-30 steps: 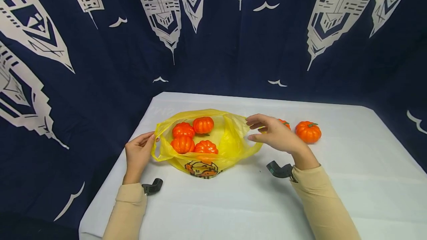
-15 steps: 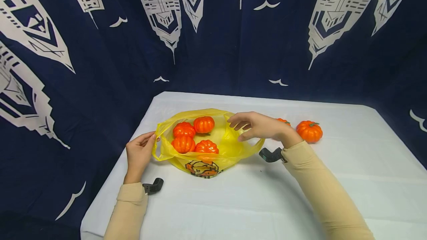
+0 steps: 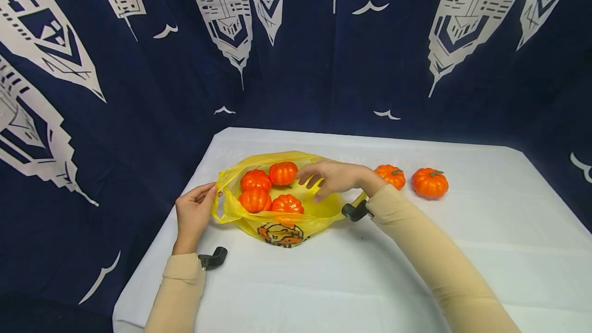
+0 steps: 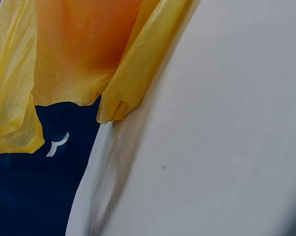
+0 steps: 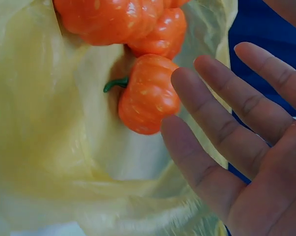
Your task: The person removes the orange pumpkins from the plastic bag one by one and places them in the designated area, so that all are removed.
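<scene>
Head view: I see the left hand (image 3: pixel 193 215) pinching the side of a yellow bag (image 3: pixel 321 225) near the left edge of the table (image 3: pixel 319 287). Four orange pumpkins (image 3: pixel 255 201) sit inside. The right hand (image 3: pixel 335 176) hangs over the bag's mouth, fingers spread, by the back pumpkin (image 3: pixel 282 173). Two more pumpkins (image 3: pixel 429 184) sit right of the bag, toward the far edge.

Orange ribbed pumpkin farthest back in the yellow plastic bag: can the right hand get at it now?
Probably yes: the right hand is over the open mouth of the bag, its spread fingers close to the pumpkin, with nothing visible between them. Whether they touch is unclear.
</scene>
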### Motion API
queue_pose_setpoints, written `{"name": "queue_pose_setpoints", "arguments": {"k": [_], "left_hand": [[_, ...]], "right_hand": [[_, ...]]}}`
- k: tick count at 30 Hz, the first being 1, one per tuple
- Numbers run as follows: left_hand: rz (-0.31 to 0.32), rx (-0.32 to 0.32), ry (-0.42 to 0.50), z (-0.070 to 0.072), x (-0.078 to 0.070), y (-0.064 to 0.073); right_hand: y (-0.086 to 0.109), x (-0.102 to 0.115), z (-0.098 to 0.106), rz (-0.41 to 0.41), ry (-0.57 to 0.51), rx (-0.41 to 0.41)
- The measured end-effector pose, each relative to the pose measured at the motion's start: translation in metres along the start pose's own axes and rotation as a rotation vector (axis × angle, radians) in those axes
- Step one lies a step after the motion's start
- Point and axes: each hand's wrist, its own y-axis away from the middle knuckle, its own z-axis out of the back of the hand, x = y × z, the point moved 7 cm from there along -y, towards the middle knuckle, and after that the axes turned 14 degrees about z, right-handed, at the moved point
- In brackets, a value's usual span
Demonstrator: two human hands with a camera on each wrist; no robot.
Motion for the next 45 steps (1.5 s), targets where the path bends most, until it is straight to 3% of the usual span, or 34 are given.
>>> {"name": "queue_pose_setpoints", "arguments": {"k": [10,21,45], "left_hand": [[-0.013,0.007,0.021,0.001,-0.001,0.0],[-0.02,0.016,0.033,0.002,0.0,-0.002],[-0.057,0.003,0.035,0.003,0.0,-0.004]], "right_hand": [[-0.021,-0.015,-0.008,-0.035,-0.065,0.038],[-0.033,-0.03,-0.02,-0.062,-0.066,0.118],[-0.045,-0.05,-0.034,-0.097,-0.121,0.126]]}}
